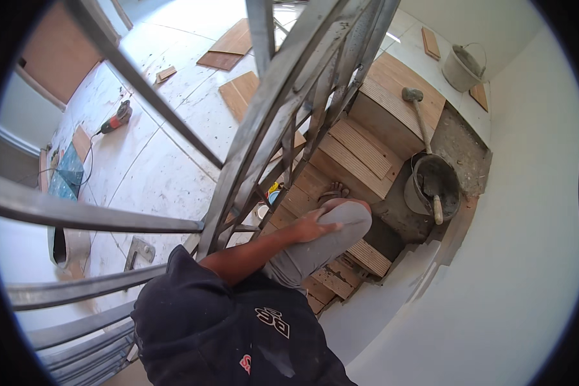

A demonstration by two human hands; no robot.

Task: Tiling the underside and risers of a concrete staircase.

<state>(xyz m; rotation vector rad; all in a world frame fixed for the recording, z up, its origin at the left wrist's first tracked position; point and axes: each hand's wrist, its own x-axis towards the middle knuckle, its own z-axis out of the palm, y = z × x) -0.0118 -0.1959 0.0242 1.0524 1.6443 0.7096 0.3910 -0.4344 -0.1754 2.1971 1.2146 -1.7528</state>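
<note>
My left hand (pixel 312 228) lies on the bent knee of my grey trousers (pixel 325 241), fingers stretched out over the cloth, holding nothing. Below the knee, a foot in a sandal (pixel 334 192) stands on a stair step covered with wood-look tile. My right hand is out of sight. Ahead and to the right of the knee, a dark mortar bucket (pixel 419 193) sits on the stairs, with a wooden-handled tool (pixel 437 209) in it. A mallet (pixel 413 95) leans with its handle down toward that bucket and its head on the upper tiled step.
A metal railing (pixel 248 138) runs along my left. Ribbed wood-look tiles (pixel 360 149) lie on the steps. A pale bucket (pixel 460 69) stands above, beside a white wall (pixel 527 225). Beyond the railing, an angle grinder (pixel 116 119) and loose tiles (pixel 239 93) lie on the floor.
</note>
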